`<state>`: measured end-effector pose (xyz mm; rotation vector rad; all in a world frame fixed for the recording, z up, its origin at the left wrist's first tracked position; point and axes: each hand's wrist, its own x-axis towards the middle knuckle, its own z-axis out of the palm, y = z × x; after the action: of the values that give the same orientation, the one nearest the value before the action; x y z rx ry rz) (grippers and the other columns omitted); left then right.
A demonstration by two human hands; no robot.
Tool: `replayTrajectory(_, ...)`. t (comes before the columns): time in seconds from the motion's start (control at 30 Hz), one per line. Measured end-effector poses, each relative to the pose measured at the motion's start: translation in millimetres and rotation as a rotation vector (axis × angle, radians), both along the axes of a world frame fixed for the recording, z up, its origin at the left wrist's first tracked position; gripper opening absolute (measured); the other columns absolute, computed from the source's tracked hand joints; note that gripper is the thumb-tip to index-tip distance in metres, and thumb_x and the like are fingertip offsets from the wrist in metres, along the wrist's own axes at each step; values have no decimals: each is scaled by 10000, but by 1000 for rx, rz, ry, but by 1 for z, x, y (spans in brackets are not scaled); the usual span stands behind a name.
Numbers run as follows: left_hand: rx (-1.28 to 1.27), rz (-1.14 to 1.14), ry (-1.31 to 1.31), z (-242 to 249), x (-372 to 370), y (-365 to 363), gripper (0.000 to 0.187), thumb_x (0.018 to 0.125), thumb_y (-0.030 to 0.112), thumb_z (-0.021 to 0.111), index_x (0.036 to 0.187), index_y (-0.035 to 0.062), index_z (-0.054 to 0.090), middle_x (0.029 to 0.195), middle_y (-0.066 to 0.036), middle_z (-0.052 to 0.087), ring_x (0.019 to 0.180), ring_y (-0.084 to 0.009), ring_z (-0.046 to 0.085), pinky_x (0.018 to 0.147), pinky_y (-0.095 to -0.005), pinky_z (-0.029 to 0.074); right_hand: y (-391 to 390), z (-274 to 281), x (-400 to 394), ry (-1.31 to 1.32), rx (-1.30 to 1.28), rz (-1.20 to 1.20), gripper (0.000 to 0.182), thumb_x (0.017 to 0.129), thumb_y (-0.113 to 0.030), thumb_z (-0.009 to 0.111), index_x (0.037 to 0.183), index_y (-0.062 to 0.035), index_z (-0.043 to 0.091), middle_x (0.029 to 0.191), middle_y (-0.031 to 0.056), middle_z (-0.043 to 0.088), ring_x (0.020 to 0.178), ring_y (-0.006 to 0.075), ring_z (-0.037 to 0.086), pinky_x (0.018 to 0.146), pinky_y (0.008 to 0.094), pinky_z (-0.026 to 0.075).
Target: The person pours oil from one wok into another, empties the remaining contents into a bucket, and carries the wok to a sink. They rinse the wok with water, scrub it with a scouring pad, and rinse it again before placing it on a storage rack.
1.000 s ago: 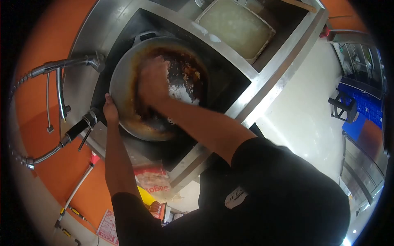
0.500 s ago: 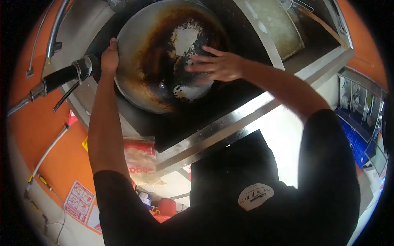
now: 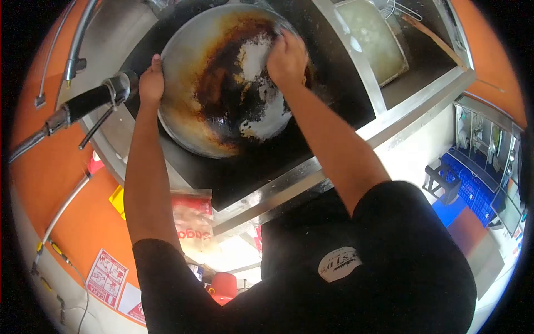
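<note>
A large round metal wok [image 3: 183,83] fills the top middle of the head view, its surface burnt brown and black around bare silvery patches. At its left edge my left hand [image 3: 152,83] is closed on the rim, thumb pointing up. My right hand [image 3: 287,58] lies over the upper right part of the wok, close to the rim, with its fingers curled in. What those fingers hold, if anything, is hidden.
The wok sits within a dark metal station with a steel front edge [image 3: 278,195]. A pan of cloudy liquid [image 3: 372,44] stands to the right, near a wooden-handled strainer [image 3: 434,39]. Left of my left hand is a black-sleeved pipe [image 3: 89,103]. A sugar bag [image 3: 192,214] hangs below.
My right hand has moved up across the wok, and its spread fingers have curled closed. The right arm swung inward. My left hand keeps its place on the rim.
</note>
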<state>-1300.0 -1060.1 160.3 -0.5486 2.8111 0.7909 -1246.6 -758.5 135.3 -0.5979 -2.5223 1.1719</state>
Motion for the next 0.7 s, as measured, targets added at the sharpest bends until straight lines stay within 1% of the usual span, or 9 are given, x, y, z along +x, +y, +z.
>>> replayTrajectory(0.13, -6, -35, -9, 19, -1, 9, 753, 918, 605, 270, 919, -62, 619, 956, -281, 611, 929, -427, 562, 858, -432, 401, 16, -14, 27, -433, -454, -665, 398, 879, -193, 433, 1219, -4, 518, 1234, 226, 498, 1074, 367, 534, 965, 415, 399)
replayTrajectory(0.2, 55, 3, -20, 21, 1, 13, 778, 908, 633, 254, 1017, -41, 627, 1017, -302, 594, 1011, -445, 543, 889, -433, 403, 32, -10, 6, -532, -593, -615, 385, 859, -172, 453, 1174, 31, 539, 1221, 234, 508, 1049, 353, 550, 919, 400, 427)
replayTrajectory(0.27, -33, -54, -4, 23, -2, 13, 781, 907, 635, 249, 1031, -41, 619, 1030, -293, 595, 1021, -440, 541, 895, -427, 401, 38, -12, -37, -722, 293, 347, 313, 837, -160, 476, 1073, 2, 604, 1186, 207, 536, 1072, 337, 532, 903, 465, 409)
replayTrajectory(0.33, -46, -37, 107, 14, -1, 13, 733, 931, 573, 295, 766, -63, 620, 720, -226, 610, 775, -347, 588, 741, -470, 409, -24, 19, -35, -198, 310, 115, 275, 859, -217, 470, 952, -19, 637, 1104, 189, 577, 1039, 360, 539, 918, 470, 401)
replayTrajectory(0.43, 53, 30, 31, 18, 2, 15, 712, 932, 571, 296, 865, -44, 648, 820, -225, 630, 888, -310, 606, 816, -436, 410, -69, 59, 8, 151, 429, 319, 225, 852, -232, 497, 942, -109, 663, 1085, 151, 584, 1092, 346, 497, 916, 518, 364)
replayTrajectory(0.5, 137, 20, 47, 33, 12, 23, 719, 927, 584, 285, 948, -43, 637, 905, -239, 626, 974, -318, 586, 877, -421, 391, -64, 62, 29, 426, 361, 868, 190, 843, -273, 534, 913, -175, 682, 1106, 124, 570, 1126, 333, 458, 902, 509, 355)
replayTrajectory(0.6, 129, 76, 14, 18, 7, 11, 780, 917, 612, 233, 1153, -56, 560, 1093, -272, 583, 1147, -360, 508, 1020, -387, 315, -22, 28, -50, 251, 491, 731, 203, 853, -326, 534, 885, -202, 692, 1131, 108, 548, 1109, 327, 451, 874, 472, 373)
replayTrajectory(0.67, -9, -27, -51, 18, -3, 12, 793, 919, 610, 194, 1167, -54, 551, 1112, -274, 577, 1145, -412, 489, 1035, -402, 302, -11, 12, -92, -78, 209, 305, 285, 847, -250, 536, 1027, -33, 576, 1048, 188, 504, 1002, 363, 443, 768, 491, 389)
replayTrajectory(0.7, -7, -10, -34, 6, -15, 2, 793, 919, 610, 194, 1167, -54, 551, 1112, -274, 577, 1145, -412, 489, 1035, -402, 302, -27, 22, -82, 57, 166, 383, 243, 837, -246, 556, 969, -48, 601, 1037, 179, 509, 991, 367, 442, 782, 489, 381)
